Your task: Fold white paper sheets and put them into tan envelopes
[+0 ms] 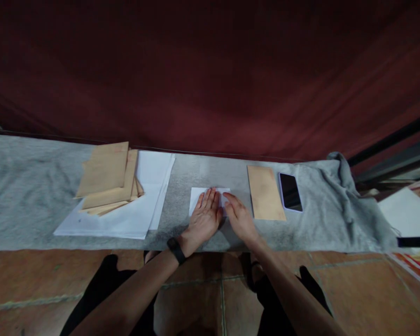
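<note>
Paper (195, 196), white and oblong, flat under left hand (206, 216)

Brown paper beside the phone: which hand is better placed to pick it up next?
Probably the right hand: it is nearer to the brown paper, while the left hand lies flat on the white paper.
</note>
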Motion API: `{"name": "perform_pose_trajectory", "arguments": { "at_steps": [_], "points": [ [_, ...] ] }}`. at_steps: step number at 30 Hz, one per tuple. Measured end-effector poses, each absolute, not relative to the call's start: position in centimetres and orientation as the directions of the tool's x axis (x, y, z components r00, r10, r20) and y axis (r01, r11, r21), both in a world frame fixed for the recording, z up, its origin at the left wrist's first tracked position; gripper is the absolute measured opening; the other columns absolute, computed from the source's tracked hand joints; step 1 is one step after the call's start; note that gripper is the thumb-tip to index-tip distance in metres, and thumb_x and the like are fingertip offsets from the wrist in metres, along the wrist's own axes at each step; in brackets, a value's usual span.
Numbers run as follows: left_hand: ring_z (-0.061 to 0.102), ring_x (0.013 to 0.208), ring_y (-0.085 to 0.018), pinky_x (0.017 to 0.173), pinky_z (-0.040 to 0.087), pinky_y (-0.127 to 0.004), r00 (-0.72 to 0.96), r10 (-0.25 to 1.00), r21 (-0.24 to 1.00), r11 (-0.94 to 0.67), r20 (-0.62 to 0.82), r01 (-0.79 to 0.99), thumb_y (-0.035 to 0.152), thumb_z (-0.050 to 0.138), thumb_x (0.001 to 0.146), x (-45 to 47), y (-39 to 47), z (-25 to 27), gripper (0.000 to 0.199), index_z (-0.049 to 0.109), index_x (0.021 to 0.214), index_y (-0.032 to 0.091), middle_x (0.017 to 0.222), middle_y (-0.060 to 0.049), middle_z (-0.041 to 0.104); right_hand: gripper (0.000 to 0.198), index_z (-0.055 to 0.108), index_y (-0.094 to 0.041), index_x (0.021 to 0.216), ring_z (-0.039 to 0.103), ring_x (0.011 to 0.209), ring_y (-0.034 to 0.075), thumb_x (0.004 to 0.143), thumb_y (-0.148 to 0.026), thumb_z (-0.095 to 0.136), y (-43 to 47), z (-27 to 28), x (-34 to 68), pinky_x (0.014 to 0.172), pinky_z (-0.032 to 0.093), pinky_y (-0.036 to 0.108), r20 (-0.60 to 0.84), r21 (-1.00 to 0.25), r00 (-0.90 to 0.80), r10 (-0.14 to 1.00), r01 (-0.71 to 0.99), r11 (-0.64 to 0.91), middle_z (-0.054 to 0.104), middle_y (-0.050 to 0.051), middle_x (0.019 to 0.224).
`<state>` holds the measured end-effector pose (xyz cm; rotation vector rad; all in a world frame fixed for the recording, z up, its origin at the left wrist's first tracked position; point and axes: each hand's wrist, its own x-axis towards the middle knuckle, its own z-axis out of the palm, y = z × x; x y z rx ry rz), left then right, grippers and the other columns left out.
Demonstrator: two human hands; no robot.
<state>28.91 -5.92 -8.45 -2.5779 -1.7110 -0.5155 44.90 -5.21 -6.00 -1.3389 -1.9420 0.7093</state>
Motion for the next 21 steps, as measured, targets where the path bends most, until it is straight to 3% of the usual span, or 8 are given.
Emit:
{"name": "perform_pose_trajectory", "arguments": {
  "at_steps": [4,8,15,21],
  "points": [
    [0.018,0.155,-0.031,0.124,0.026,-0.054,0.377,0.893,0.152,-0.419,0.246,0.895,0.021,0.038,0.097,28.7,-5.7,-9.9,0.062,0.028,0.155,0.0,0.163,-0.026,0.029,0.054,0.036,-0.021,0.157,0.04,0.148,0.02,0.107,-0.04,0.028,-5.8,-6.9,42.4,0.123,0.035,0.042,0.199,-0.719,-0.323,0.925,0.593,0.362,0.043,0.009,0.16],
    [0.017,0.156,-0.029,0.126,0.025,-0.052,0.35,0.913,0.146,-0.383,0.21,0.912,0.017,0.037,0.094,28.4,-5.5,-10.4,0.066,0.025,0.158,0.004,0.165,-0.023,0.026,0.06,0.022,-0.016,0.162,0.027,0.154,0.021,0.108,-0.042,0.025,-6.4,-7.7,41.3,0.126,0.028,0.045,0.191,-0.592,-0.383,0.904,0.689,0.417,0.03,0.011,0.166],
    [0.017,0.156,-0.027,0.126,0.024,-0.051,0.266,0.942,0.154,-0.299,0.204,0.942,0.018,0.03,0.097,27.5,-5.2,-9.4,0.062,0.028,0.157,0.003,0.165,-0.021,0.029,0.059,0.033,-0.008,0.158,0.025,0.155,0.026,0.108,-0.039,0.025,-6.8,-8.4,41.6,0.126,0.024,0.051,0.225,-0.407,-0.349,0.91,0.815,0.413,0.033,0.018,0.164],
    [0.024,0.154,-0.03,0.125,0.025,-0.053,0.194,0.95,0.182,-0.241,0.245,0.953,0.028,0.032,0.1,26.8,-5.3,-9.2,0.061,0.033,0.155,0.001,0.162,-0.023,0.033,0.063,0.033,-0.005,0.157,0.027,0.154,0.031,0.108,-0.044,0.031,-6.4,-9.1,42.2,0.124,0.026,0.054,0.265,-0.345,-0.298,0.917,0.859,0.379,0.032,0.022,0.163]
  ]
}}
